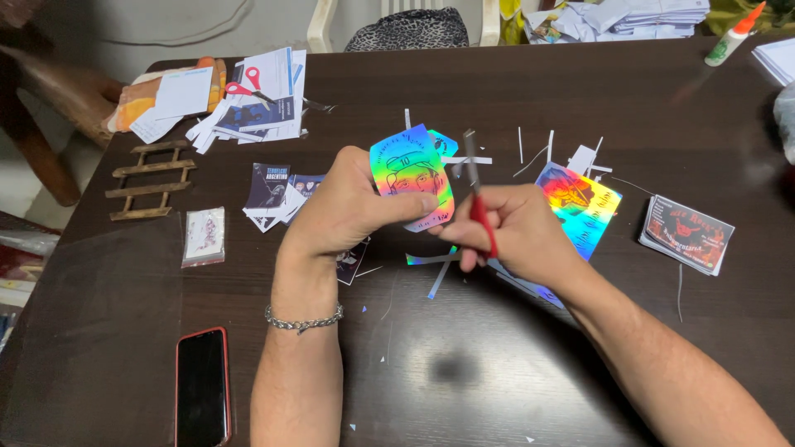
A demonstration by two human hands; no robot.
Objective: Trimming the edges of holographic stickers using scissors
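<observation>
We are watching a holographic rainbow sticker (411,175) being held up above the middle of the dark worktop (513,91) — the left hand (352,207) is pinching its lower edge between thumb and fingers. The right hand (513,232) is gripping red-handled scissors (476,194), their blades pointing up just beside the sticker's right edge. Thin paper offcuts (439,277) are lying under the hands. A second holographic sheet (580,207) is lying flat beyond the right hand, and a stack of dark red cards (687,234) is sitting towards the right edge. A small pile of dark printed stickers (277,192) is resting left of the left hand. Near the front-left corner a red-cased phone (202,387) is lying face up — another pair of red scissors (248,85) is resting on papers (273,103) at the far-left corner.
</observation>
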